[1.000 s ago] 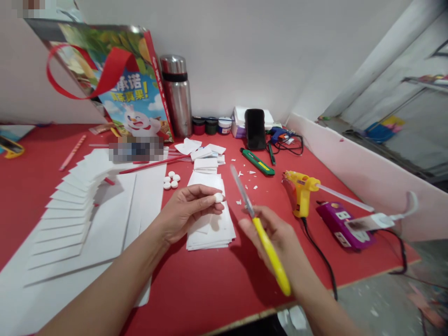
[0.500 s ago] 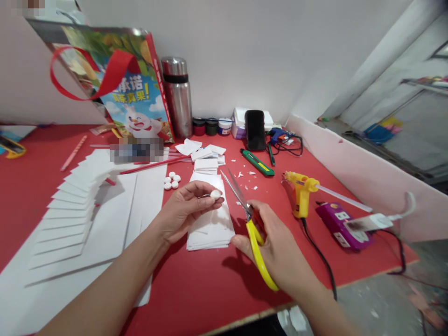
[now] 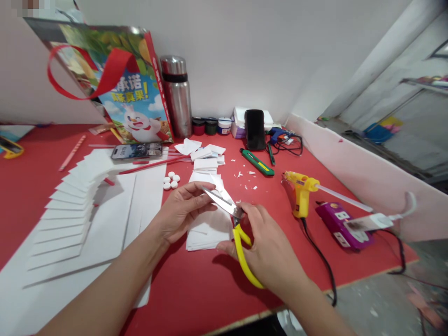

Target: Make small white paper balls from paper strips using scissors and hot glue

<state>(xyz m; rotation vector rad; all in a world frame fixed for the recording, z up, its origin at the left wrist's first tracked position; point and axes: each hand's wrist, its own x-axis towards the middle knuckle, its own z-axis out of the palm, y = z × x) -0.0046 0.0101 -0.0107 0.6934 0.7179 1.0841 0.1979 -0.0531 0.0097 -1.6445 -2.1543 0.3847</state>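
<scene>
My left hand (image 3: pixel 180 207) pinches a small white round piece between thumb and fingertips. The blades across the fingertips mostly hide it. In my right hand (image 3: pixel 266 242) is a pair of scissors (image 3: pixel 224 204) with yellow handles, the blades pointing left and lying at the pinched piece. Below both hands lies a stack of white paper strips (image 3: pixel 206 235) on the red table. Several white round pieces (image 3: pixel 174 185) are grouped just beyond my left hand. Small folded white pieces (image 3: pixel 206 164) and paper scraps (image 3: pixel 250 187) lie farther back.
On the left, a stepped white card structure (image 3: pixel 66 217) sits on white sheets. Behind stand a phone (image 3: pixel 136 150), a printed bag (image 3: pixel 140 112), a steel flask (image 3: pixel 178 102) and paint jars (image 3: pixel 211 126). To the right lie a green cutter (image 3: pixel 257 162), a yellow glue gun (image 3: pixel 301 191) and a purple power strip (image 3: pixel 343 226).
My right hand has moved left with the scissors, bringing the blades from beside the pinched round piece onto it. The blades have swung to point more leftward. My left hand has stayed nearly still.
</scene>
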